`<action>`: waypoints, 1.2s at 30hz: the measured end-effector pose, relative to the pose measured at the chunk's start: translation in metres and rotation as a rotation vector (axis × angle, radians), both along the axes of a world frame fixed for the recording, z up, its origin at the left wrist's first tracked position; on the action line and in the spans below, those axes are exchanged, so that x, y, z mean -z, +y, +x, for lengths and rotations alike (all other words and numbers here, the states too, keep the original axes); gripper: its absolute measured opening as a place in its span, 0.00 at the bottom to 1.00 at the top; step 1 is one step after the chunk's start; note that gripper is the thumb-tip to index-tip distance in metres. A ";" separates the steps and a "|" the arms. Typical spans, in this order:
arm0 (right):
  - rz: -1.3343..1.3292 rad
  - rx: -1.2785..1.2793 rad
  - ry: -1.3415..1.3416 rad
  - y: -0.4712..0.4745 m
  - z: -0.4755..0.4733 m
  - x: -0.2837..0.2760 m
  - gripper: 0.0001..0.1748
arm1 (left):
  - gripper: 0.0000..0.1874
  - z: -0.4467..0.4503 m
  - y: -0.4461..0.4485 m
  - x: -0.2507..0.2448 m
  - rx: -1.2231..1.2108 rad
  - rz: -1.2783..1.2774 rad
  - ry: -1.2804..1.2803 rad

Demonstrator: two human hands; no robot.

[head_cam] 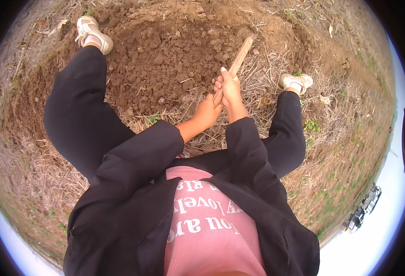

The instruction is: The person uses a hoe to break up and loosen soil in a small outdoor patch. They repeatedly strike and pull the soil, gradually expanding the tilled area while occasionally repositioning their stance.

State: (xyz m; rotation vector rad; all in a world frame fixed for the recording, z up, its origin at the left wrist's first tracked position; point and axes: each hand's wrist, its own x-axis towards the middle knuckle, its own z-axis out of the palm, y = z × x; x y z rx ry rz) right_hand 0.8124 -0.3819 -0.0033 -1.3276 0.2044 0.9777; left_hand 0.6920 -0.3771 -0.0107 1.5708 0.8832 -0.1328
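A wooden tool handle [241, 57] slants up and to the right over the ground, gripped by both of my hands. My left hand [206, 112] wraps the lower part of the handle. Just above it, my right hand [229, 88] grips the wood with the thumb laid along it. Past the handle's far end, the tool's head is blurred against the soil, so its kind is unclear. Loose, crumbly brown soil [161, 65] spreads in front of me, left of the handle.
Dry straw [264, 79] covers the ground beneath and right of the handle. My left shoe [94, 34] rests at the soil's left edge; my right shoe [295, 82] is on straw. Small green weeds [311, 125] grow nearby. A vehicle [362, 208] stands far right.
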 end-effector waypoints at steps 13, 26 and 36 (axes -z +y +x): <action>-0.180 0.062 -0.098 -0.031 -0.010 -0.048 0.14 | 0.07 -0.009 -0.014 -0.066 -0.105 -0.712 -0.109; 0.037 0.220 -0.541 0.007 0.006 -0.079 0.12 | 0.20 0.041 0.021 -0.029 0.005 -0.026 -0.307; -0.180 -0.119 -0.019 -0.020 0.040 -0.002 0.13 | 0.09 0.033 -0.016 -0.043 -0.255 -0.801 -0.035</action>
